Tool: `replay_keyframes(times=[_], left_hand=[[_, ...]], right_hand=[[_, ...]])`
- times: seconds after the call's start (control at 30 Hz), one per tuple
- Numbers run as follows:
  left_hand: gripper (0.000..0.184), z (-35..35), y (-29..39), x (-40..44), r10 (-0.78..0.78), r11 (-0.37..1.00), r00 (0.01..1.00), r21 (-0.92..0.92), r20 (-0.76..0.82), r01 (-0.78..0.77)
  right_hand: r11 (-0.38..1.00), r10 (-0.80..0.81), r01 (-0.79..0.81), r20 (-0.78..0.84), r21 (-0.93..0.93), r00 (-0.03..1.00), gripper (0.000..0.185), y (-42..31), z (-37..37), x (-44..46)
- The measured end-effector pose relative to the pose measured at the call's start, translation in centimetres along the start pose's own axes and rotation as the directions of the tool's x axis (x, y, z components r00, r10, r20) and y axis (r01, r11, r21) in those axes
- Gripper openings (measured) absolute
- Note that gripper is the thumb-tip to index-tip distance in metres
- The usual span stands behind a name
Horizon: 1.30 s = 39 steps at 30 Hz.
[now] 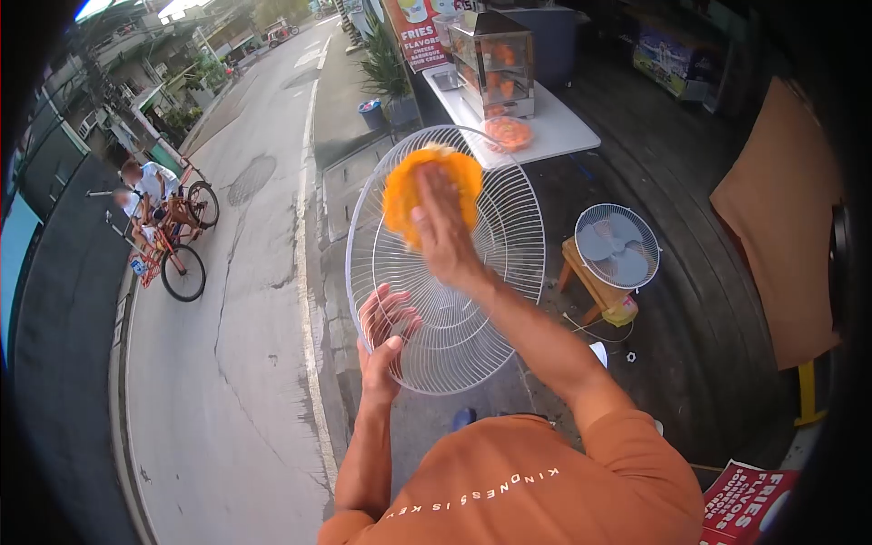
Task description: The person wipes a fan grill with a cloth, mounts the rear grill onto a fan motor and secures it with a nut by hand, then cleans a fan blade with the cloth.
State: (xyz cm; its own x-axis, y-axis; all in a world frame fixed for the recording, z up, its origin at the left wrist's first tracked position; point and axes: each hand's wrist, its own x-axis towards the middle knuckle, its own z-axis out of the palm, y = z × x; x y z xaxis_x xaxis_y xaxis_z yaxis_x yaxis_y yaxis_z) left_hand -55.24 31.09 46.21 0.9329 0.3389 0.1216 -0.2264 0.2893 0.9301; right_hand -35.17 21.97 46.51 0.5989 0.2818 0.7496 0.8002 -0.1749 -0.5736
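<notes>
A round white wire fan grille is held up in front of me, tilted. My left hand grips its lower left rim, with the thumb on the near side and the fingers behind the wires. Against the upper part of the grille, my right hand presses a bright orange-yellow cloth. The fingers lie together over the cloth, and the wires under it are hidden.
A fan with grey blades sits on a wooden stool to the right. Ahead stands a white table with a glass food display case and an orange plate. Two people ride a red tricycle on the road at left.
</notes>
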Motion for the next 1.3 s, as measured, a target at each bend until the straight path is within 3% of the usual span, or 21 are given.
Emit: replay_keyframes(times=[0.03,0.07,0.13,0.2,0.27,0.3,0.4,0.47,0.53,0.6,0.73,0.87,0.97,1.17,1.3], left_hand=[[0.089,-1.1,-0.7,0.1,0.003,0.998,0.996,0.061,0.091,-0.008],[0.086,-2.2,-1.7,0.1,-0.013,1.000,0.998,-0.027,0.058,0.014],[0.082,-3.8,-3.3,0.5,-0.048,0.979,0.999,-0.200,-0.005,0.046],[0.075,-3.0,-2.1,0.5,0.101,0.972,0.989,-0.200,-0.104,-0.120],[0.079,-5.3,-2.4,0.5,0.098,0.936,0.993,-0.332,-0.070,-0.116],[0.081,-6.0,-2.0,0.4,0.121,0.961,0.980,-0.231,-0.157,-0.155],[0.084,-6.2,-1.2,0.0,0.132,0.971,0.946,-0.154,-0.295,-0.184],[0.084,-6.6,-0.7,-0.2,0.165,0.962,0.939,-0.158,-0.301,-0.220],[0.088,-6.4,-0.3,-0.6,0.208,0.963,0.928,-0.098,-0.310,-0.249],[0.093,-5.8,0.2,-1.1,0.221,0.968,0.938,-0.055,-0.267,-0.244],[0.105,0.2,2.0,4.3,0.186,0.982,0.964,0.029,-0.188,-0.184],[0.110,2.1,1.4,6.7,0.127,0.991,0.989,0.061,-0.082,-0.122],[0.112,3.5,-0.4,8.8,0.093,0.995,0.995,0.041,-0.029,-0.092],[0.109,4.5,-2.5,14.6,0.015,1.000,0.999,0.006,0.044,-0.016],[0.109,2.9,-3.5,19.5,-0.011,0.998,0.999,0.061,0.051,0.008]], right_hand=[[0.996,-0.064,0.059,0.077,0.060,0.995,0.062,-2.0,1.5,-0.9],[0.986,-0.132,0.113,0.151,0.123,0.980,0.061,-3.7,2.5,-2.4],[0.914,-0.254,0.078,0.412,0.398,0.875,0.059,-6.2,2.2,-5.3],[0.829,-0.320,0.046,0.404,0.558,0.857,0.056,-8.3,1.7,-8.8],[0.811,-0.342,-0.026,0.510,0.584,0.789,0.050,-7.2,1.4,-11.4],[0.799,-0.356,-0.069,0.562,0.597,0.746,0.047,-6.3,1.1,-12.6],[0.859,-0.314,-0.104,0.676,0.502,0.667,0.042,-3.0,-1.6,-14.2],[0.941,-0.155,-0.131,0.740,0.313,0.654,0.038,0.0,-3.9,-14.4],[0.998,-0.055,0.039,0.689,0.039,0.723,0.037,3.4,-5.2,-14.2],[0.944,-0.013,0.197,0.565,-0.266,0.825,0.038,4.6,-5.4,-12.4],[0.784,-0.122,0.274,0.295,-0.557,0.948,0.045,14.9,-6.6,-4.3],[0.633,-0.274,0.238,0.074,-0.737,0.959,0.049,19.5,-7.9,2.4],[0.585,-0.341,0.174,-0.046,-0.792,0.939,0.037,21.7,-8.1,6.7],[0.810,-0.238,-0.102,-0.481,-0.578,0.844,0.041,24.7,-5.7,14.0],[0.947,-0.104,-0.089,-0.554,-0.309,0.826,0.039,28.3,-2.1,19.9]])
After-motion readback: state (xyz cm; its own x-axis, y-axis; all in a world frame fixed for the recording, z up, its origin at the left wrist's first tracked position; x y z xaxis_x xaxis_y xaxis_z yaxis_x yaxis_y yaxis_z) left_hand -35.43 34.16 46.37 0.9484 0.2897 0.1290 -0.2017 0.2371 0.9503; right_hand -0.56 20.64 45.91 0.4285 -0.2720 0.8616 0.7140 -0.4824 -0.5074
